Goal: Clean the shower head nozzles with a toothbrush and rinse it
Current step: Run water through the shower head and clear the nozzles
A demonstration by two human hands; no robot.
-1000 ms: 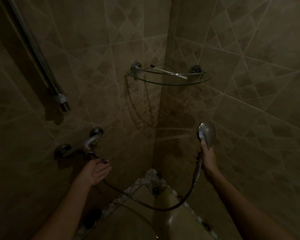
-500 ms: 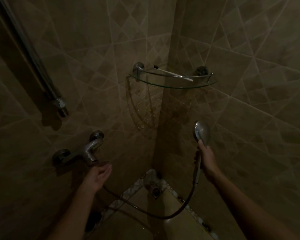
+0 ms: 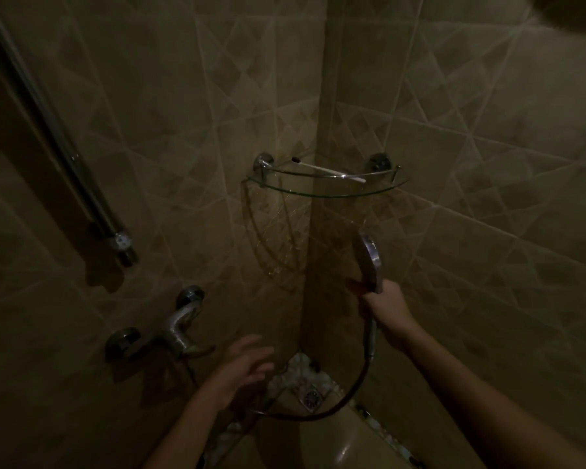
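Chrome shower head [image 3: 369,262] stands upright in my right hand [image 3: 386,308], which is clamped around its handle near the corner, with the nozzle face turned to the left. My left hand [image 3: 247,362] is open, fingers apart, holding nothing, just right of the mixer tap [image 3: 180,328]. The toothbrush [image 3: 329,171] lies on the glass corner shelf [image 3: 325,191] above. I see no water coming out now, so I judge the rinse step is about finished. To do it well, I should keep the nozzle face away from me and keep the hose [image 3: 318,412] slack. Room is open in the middle; the shelf edge above and the 2 walls are near the head.
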